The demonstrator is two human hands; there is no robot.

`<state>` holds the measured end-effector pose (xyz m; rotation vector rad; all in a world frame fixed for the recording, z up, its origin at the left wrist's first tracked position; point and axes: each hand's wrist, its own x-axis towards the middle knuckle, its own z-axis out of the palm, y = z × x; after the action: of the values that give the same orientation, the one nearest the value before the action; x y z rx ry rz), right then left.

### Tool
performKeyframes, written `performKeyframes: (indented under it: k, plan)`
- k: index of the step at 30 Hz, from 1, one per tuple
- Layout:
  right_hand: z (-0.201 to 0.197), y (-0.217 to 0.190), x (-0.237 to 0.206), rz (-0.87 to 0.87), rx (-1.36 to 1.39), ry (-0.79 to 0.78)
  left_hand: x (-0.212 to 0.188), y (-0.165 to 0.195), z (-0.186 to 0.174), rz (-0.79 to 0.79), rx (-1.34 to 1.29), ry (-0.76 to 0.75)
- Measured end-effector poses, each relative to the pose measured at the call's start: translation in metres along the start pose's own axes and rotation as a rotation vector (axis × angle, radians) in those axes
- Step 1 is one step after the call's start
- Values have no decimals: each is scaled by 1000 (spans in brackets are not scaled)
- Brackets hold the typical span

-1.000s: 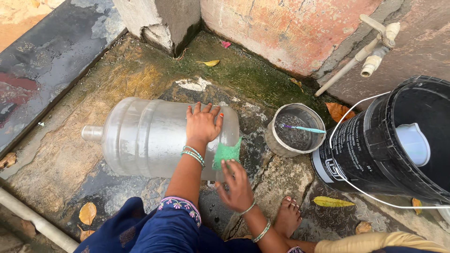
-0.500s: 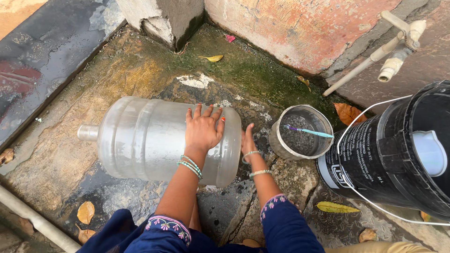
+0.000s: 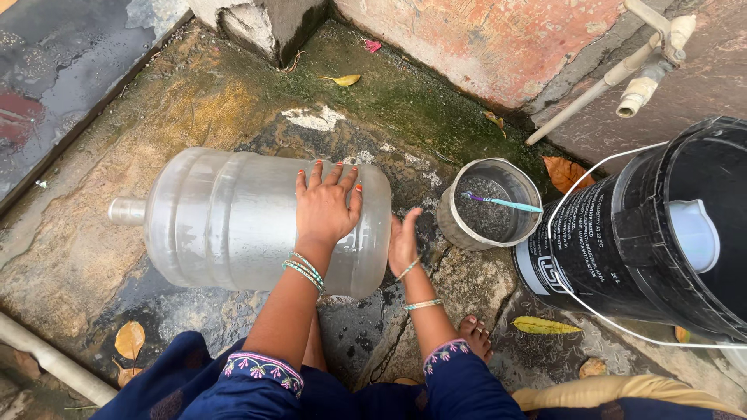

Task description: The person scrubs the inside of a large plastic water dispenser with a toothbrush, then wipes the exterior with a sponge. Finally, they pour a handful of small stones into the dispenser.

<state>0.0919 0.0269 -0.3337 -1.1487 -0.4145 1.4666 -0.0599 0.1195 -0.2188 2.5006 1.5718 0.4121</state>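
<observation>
Large clear water jug (image 3: 233, 222) lies on its side on wet stone floor (image 3: 179, 101), neck pointing left. Left hand (image 3: 325, 206) pressed flat on top, fingers spread, gripping nothing. Right hand (image 3: 403, 243) open against jug's base. Advisable: steady downward pressure so the jug cannot roll.

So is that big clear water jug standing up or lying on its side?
On its side. The jug lies flat on the wet stone floor, neck pointing left, left hand on top.

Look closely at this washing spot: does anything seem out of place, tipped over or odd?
The big clear water jug lies on its side on the wet stone floor, neck pointing left, left hand on top, right hand at its base. A toothbrush lies across a small metal pot.
</observation>
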Motion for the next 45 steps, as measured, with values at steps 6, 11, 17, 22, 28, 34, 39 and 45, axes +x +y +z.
performKeyframes:
  k: [6,11,17,22,28,34,39,45]
  plan:
    - [-16,17,-35,41,-86,69,-14,-1,-8,-156,216,245]
    - [-4,-29,-67,-297,-173,149,-12,14,6,-307,-120,187]
    - [70,-25,-106,-749,-1481,26,-8,-7,-4,-240,-690,367]
    - [56,-49,-91,-742,-1734,94,-60,-122,-66,-697,229,186]
    - [38,-89,-37,-742,-1680,125,-103,-151,-71,-643,-346,122]
    - [76,-96,-19,-537,-1701,401,-127,-87,-35,-634,-454,420]
    - [169,0,-61,-887,-1683,-6,-131,-85,-27,-625,-557,505]
    - [152,14,-71,-961,-1746,-210,-126,-92,-19,-577,-601,533]
